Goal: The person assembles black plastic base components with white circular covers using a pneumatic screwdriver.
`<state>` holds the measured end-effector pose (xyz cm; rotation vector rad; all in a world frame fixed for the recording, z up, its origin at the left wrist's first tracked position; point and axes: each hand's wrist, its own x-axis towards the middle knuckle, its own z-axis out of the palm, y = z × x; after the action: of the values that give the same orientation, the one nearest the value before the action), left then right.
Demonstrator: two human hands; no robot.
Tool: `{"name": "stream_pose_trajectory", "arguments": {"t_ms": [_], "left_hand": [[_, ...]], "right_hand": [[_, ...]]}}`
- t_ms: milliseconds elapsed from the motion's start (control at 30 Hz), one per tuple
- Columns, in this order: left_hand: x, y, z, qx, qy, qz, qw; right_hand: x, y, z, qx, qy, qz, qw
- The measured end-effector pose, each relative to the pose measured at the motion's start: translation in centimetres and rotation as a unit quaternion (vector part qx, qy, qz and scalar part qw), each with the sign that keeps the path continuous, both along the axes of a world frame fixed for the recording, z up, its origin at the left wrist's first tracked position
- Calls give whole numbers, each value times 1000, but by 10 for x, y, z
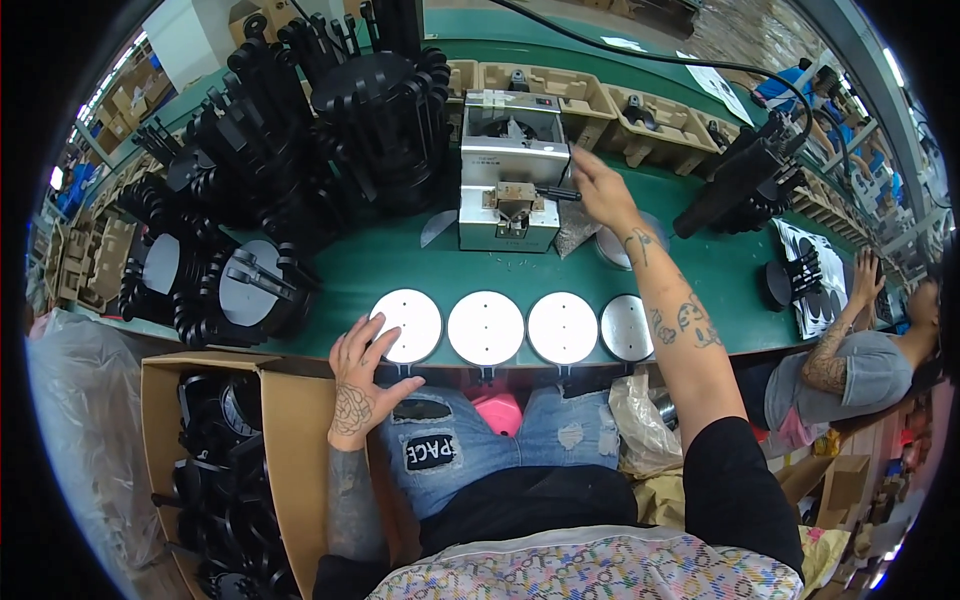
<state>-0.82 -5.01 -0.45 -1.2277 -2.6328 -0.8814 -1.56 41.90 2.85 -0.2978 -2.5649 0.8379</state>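
Four round white discs stand in a row along the bench's near edge; each has small holes and a short dark stem. My left hand (362, 378), fingers spread, rests at the leftmost disc (407, 326), fingertips on its left rim. Beside it are the second disc (486, 328), third disc (563, 328) and the rightmost, greyer disc (627, 328). My right hand (603, 192) reaches to the right side of a silver box-shaped machine (510, 165). Its slightly blurred fingers are apart, with nothing visible in them. A black rod-like piece (558, 193) juts from the machine near them.
Tall stacks of black ringed parts (375, 120) crowd the left bench. An open cardboard box (285, 450) of black parts stands at my left. Tan trays (650, 130) line the back. A black cylindrical tool (725, 190) on a cable is at right; another person (850, 370) sits beyond.
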Motion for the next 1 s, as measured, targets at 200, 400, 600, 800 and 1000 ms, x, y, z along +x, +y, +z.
{"name": "stream_pose_trajectory", "arguments": {"t_ms": [200, 400, 600, 800, 1000], "left_hand": [[1, 3, 0, -3, -6, 2, 1000], [1, -2, 7, -32, -13, 10, 999], [19, 26, 12, -82, 34, -1, 996], [36, 48, 6, -91, 44, 46, 994], [45, 61, 5, -60, 22, 58, 996]], "right_hand": [[2, -10, 12, -11, -144, 9, 989], [48, -59, 63, 121, 36, -85, 988], [154, -64, 109, 91, 528, -216, 816], [135, 22, 121, -454, 207, 20, 866], [132, 4, 105, -356, 189, 108, 909]]}}
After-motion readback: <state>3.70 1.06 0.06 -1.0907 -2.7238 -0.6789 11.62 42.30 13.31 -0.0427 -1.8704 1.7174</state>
